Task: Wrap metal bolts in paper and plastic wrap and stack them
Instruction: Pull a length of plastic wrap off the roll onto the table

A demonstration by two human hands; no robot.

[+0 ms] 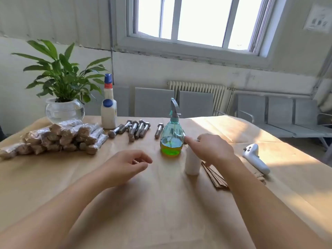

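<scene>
so the table [161, 203] is covered in brown paper. far left there's a plant in a glass bowl [64, 110], and in front of it a heap of wrapped bolts [59, 138]. a white bottle with blue caps [108, 108] stands at the far edge, loose bolts [133, 129] beside it. middle has a spray bottle [171, 137] with green liquid, then a white roll [192, 161] standing up, a stack of brown paper sheets [215, 176], and a white controller [256, 158] on the right.

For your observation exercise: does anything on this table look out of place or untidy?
The white controller at the right edge seems unrelated to wrapping. The bare bolts lie loosely scattered, while the wrapped bundles are stacked. Nothing looks spilled.
</scene>
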